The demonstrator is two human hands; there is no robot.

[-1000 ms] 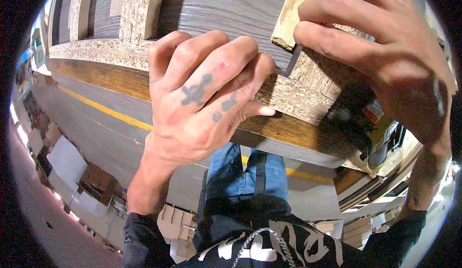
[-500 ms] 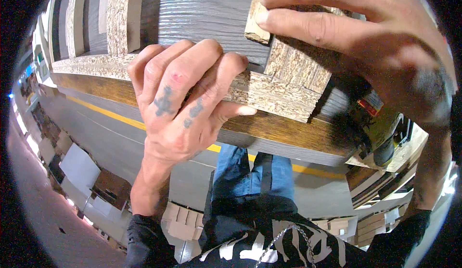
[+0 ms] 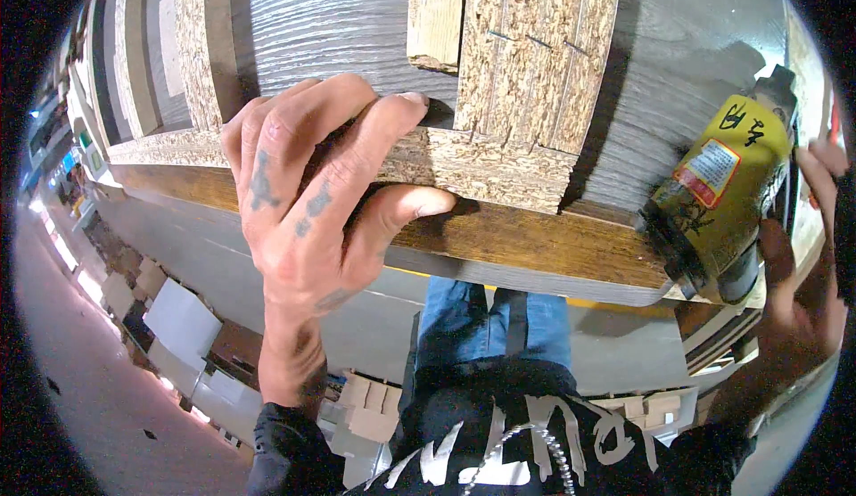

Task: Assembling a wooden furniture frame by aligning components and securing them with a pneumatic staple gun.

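Note:
My left hand (image 3: 312,184) is closed over a chipboard strip (image 3: 499,171) along the near edge of a grey wood-grain panel (image 3: 348,15). Its fingers curl over the strip's far side, while the thumb lies along the near side. Several chipboard pieces (image 3: 526,77) sit side by side against the strip, with thin metal fasteners on top. A pale wood block (image 3: 435,15) stands beside them. At the far right my right hand (image 3: 802,264) is beside a yellow-and-black power tool (image 3: 727,171), thumb and fingers apart. The tool lies on its side; its handle is partly hidden.
Chipboard ribs (image 3: 201,41) cross the panel at the left. A brown wood-grain edge (image 3: 535,242) runs along the front. Below are the floor with a yellow line, stacked cardboard (image 3: 370,407) and white sheets (image 3: 181,313) at the lower left.
My right hand has left the pale wood block and moved right and down to the yellow tool. The view has shifted slightly; my left hand still grips the strip.

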